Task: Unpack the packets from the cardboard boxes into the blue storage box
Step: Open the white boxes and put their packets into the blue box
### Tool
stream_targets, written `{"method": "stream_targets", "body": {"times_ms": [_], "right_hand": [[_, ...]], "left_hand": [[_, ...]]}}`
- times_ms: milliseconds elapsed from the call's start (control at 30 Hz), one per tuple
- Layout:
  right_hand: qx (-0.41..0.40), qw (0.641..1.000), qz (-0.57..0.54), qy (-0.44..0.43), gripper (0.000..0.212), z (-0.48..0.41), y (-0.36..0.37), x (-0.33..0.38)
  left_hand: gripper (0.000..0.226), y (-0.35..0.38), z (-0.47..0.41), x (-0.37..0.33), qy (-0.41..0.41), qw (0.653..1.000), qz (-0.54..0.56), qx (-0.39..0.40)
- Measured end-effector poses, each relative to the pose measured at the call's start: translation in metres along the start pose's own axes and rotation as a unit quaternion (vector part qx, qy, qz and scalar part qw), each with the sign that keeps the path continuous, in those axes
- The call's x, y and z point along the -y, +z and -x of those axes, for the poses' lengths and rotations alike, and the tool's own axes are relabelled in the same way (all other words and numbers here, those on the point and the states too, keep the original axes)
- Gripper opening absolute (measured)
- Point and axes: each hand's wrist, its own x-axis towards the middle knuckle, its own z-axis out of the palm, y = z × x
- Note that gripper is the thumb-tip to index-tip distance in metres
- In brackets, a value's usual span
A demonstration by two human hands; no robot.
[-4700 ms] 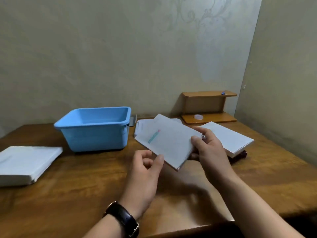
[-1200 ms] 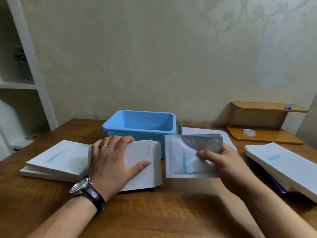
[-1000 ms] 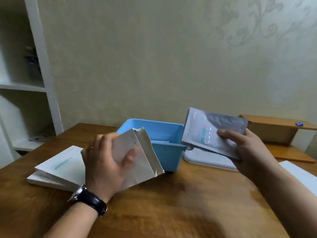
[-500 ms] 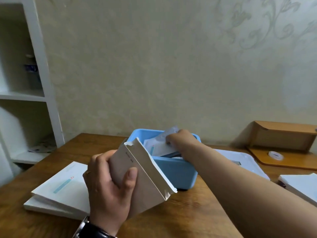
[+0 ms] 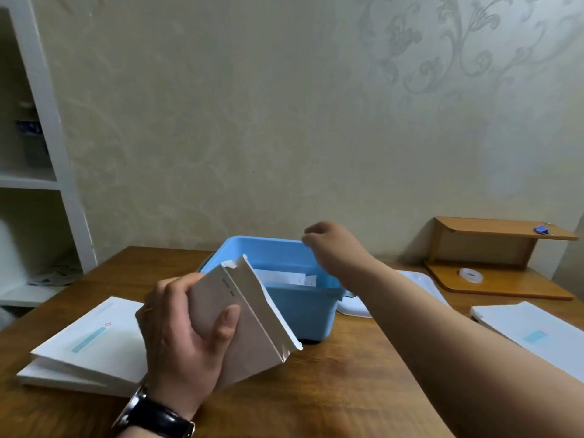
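— What did everything rest on?
— A brown wooden worktop (image 5: 341,399), smooth, with a visible grain; a white shelving unit (image 5: 60,172) stood past its left end, and a low wooden stand (image 5: 493,281) sat at its right rear.
— And the blue storage box?
— The blue storage box (image 5: 303,311) was glossy plastic, rectangular, with rounded corners and a rolled rim; it sat mid-worktop near the wall; pale flat packets (image 5: 284,276) lay inside it, below the rim.
— The cartons?
— A left stack of white boxes (image 5: 91,346), flat and matte, lay near the left edge; a right stack of white boxes (image 5: 534,333) lay at the right edge; a broad strip of wood showed between them at the front.
— The hands?
— The left hand (image 5: 180,339) gripped a slim white cardboard box (image 5: 252,324), tilted in front of the blue one, one narrow edge ragged at its corners; the fingers wrapped behind it and the thumb pressed on its face; the right hand (image 5: 331,248) hovered over the blue box's far rim, fingers loosely curled, holding nothing that showed.
— Anything smaller?
— A black wristwatch (image 5: 155,415) on the left wrist; a clear tape roll (image 5: 471,275) on the stand's base.
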Motion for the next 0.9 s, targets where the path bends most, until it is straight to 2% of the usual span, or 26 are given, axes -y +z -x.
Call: {"method": "stream_targets", "body": {"times_ms": [100,200,300,400,533,667,767,900], "right_hand": [[-0.008,0.985,-0.165,-0.058,0.019,0.046,-0.023,0.005],[0.049,0.967,-0.207,-0.139,0.022,0.111,-0.042,0.006],[0.108,0.972,-0.117,-0.170,0.028,0.155,-0.032,-0.008],[0.043,0.982,0.007,-0.185,0.028,0.162,-0.017,-0.028],[0.010,0.984,0.067,-0.166,0.032,0.159,-0.014,-0.027],[-0.005,0.970,0.137,-0.199,0.036,0.154,-0.012,-0.019],[-0.001,0.960,0.177,-0.215,0.032,0.152,-0.010,-0.014],[0.024,0.951,0.217,-0.218,0.038,0.147,-0.006,-0.008]], "left_hand": [[0.079,0.004,0.000,-0.008,0.023,0.999,-0.024,0.022],[0.080,0.009,0.001,-0.015,0.024,0.998,-0.044,0.040],[0.080,0.011,0.004,-0.021,0.030,0.998,-0.041,0.043],[0.081,0.013,0.007,-0.024,0.047,0.997,-0.054,0.038],[0.081,0.014,0.008,-0.025,0.047,0.996,-0.073,0.036],[0.081,0.015,0.010,-0.024,0.044,0.995,-0.081,0.029],[0.083,0.016,0.011,-0.022,0.033,0.995,-0.092,0.027],[0.087,0.017,0.013,-0.022,0.024,0.993,-0.110,0.026]]}}
